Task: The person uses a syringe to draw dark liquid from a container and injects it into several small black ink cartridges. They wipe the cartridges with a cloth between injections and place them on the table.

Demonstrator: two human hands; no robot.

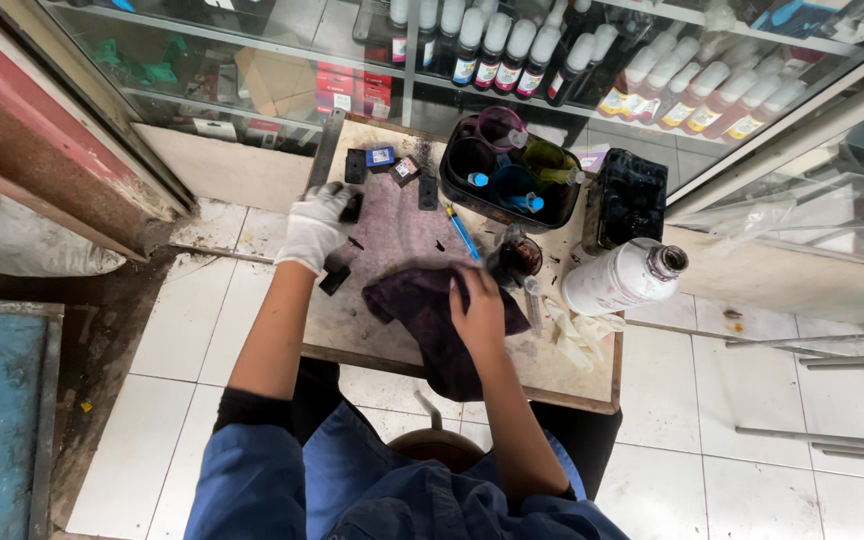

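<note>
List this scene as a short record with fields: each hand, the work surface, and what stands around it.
left hand: white glove, resting on a black ink cartridge
right hand: bare, pressing on a dark purple cloth
surface: small stained table
near cloth: blue syringe, white bottle on its side
back: black tray of ink bottles
</note>
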